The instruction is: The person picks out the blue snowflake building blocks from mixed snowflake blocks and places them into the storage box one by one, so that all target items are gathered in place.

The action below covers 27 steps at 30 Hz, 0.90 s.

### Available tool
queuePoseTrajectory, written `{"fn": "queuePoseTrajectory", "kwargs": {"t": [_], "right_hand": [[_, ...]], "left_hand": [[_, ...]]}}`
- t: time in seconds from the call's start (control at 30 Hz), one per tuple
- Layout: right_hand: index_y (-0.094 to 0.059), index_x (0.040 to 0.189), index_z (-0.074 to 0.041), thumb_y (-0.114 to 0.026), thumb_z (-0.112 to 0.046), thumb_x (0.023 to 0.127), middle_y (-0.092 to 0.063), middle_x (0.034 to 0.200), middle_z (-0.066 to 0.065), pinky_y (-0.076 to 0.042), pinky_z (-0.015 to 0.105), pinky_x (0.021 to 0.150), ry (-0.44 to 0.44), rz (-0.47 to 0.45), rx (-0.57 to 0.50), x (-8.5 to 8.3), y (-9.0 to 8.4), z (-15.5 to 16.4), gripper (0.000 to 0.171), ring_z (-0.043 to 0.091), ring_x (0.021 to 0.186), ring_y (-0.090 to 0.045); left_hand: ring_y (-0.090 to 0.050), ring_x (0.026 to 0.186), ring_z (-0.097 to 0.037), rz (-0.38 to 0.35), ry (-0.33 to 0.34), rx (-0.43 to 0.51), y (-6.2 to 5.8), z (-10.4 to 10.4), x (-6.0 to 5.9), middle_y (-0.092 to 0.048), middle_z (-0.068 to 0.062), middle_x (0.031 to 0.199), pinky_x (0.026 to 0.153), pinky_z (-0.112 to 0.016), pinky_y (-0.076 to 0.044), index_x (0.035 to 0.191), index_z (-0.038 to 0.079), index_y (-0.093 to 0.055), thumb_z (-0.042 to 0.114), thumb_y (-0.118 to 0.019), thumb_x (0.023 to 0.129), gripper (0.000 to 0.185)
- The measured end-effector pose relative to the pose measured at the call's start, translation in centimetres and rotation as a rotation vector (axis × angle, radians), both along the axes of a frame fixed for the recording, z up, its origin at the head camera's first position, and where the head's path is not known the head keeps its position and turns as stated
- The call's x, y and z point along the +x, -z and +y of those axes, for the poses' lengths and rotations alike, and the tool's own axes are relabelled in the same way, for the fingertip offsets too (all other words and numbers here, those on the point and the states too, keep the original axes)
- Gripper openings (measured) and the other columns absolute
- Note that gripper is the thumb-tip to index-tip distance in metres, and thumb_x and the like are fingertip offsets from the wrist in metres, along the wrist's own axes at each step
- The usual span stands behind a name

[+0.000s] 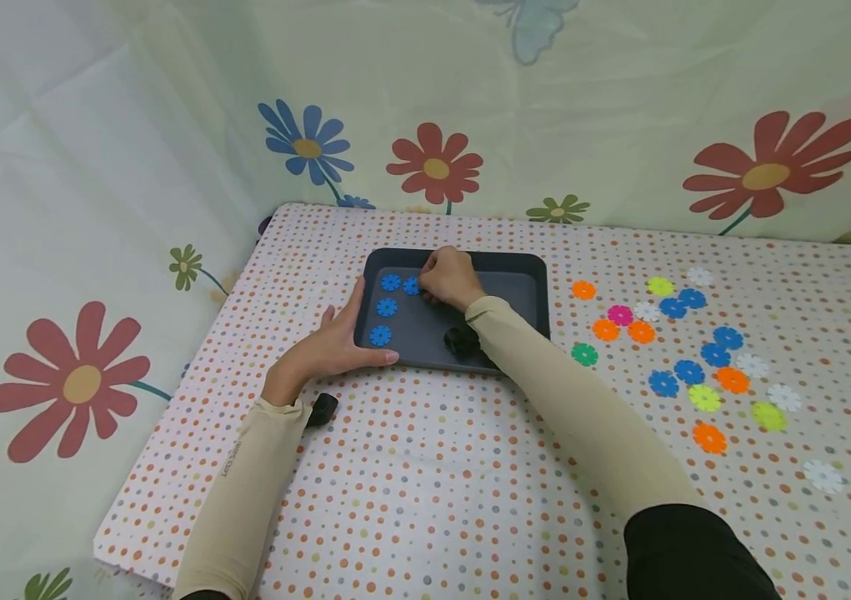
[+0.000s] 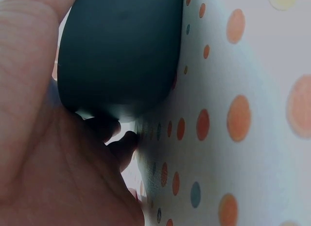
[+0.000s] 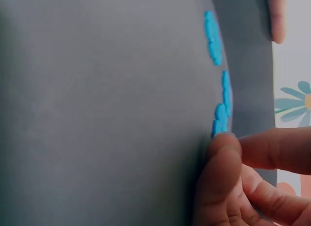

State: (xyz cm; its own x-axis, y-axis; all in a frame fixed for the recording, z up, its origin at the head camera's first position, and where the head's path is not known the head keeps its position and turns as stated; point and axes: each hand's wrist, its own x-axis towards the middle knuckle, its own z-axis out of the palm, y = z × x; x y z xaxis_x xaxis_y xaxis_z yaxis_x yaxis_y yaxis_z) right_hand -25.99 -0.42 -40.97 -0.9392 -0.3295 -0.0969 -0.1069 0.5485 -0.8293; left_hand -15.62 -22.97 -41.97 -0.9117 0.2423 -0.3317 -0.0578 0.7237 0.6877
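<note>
Lying at the left end of one dark tray, four blue discs are seen: three flat discs set in a column, and one held disc beside the farthest, pinched between the thumb and curled fingers of the right hand. The tray's near left corner is touched by the left hand, its fingers spread nearly straight. On the spotted bench, right of the tray, twenty-one discs are scattered: six blue, five orange, five white, three yellow, one pink, one green.
</note>
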Motion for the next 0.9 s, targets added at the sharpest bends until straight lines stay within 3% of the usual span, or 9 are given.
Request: {"fn": "queuePoseTrajectory", "kwargs": {"t": [0.4, 0.67, 0.9], "right_hand": [[-0.073, 0.109, 0.006, -0.069, -0.004, 0.103, -0.073, 0.098, 0.021, -0.06, 0.041, 0.079, -0.054, -0.056, -0.189, 1.2, -1.2, 2.3, 0.013, 0.032, 0.084, -0.071], [-0.071, 0.119, 0.01, -0.068, -0.007, 0.105, -0.072, 0.108, 0.026, -0.058, 0.05, 0.088, -0.089, -0.046, -0.246, 2.3, -2.2, 4.4, 0.022, 0.042, 0.097, -0.07], [-0.068, 0.13, 0.01, -0.066, -0.008, 0.107, -0.071, 0.12, 0.028, -0.056, 0.053, 0.096, -0.072, -0.061, -0.282, 2.8, -2.4, 6.4, 0.03, 0.043, 0.11, -0.068]], "left_hand": [[0.021, 0.158, -0.045, -0.007, 0.007, -0.005, -0.1, 0.0, 0.1, 0.009, 0.002, 0.179, 0.123, -0.072, -0.008, 0.168, 0.036, 0.024, 0.07, -0.081, 0.083, 0.139], [0.021, 0.158, -0.046, 0.001, 0.004, -0.003, 0.1, 0.1, 0.0, 0.008, 0.0, 0.179, 0.122, -0.073, -0.009, 0.168, 0.035, 0.024, 0.071, -0.081, 0.082, 0.14], [0.022, 0.158, -0.046, 0.005, 0.009, 0.011, 0.2, 0.0, 0.0, 0.006, -0.002, 0.179, 0.123, -0.071, -0.006, 0.168, 0.034, 0.024, 0.069, -0.082, 0.083, 0.141]]}}
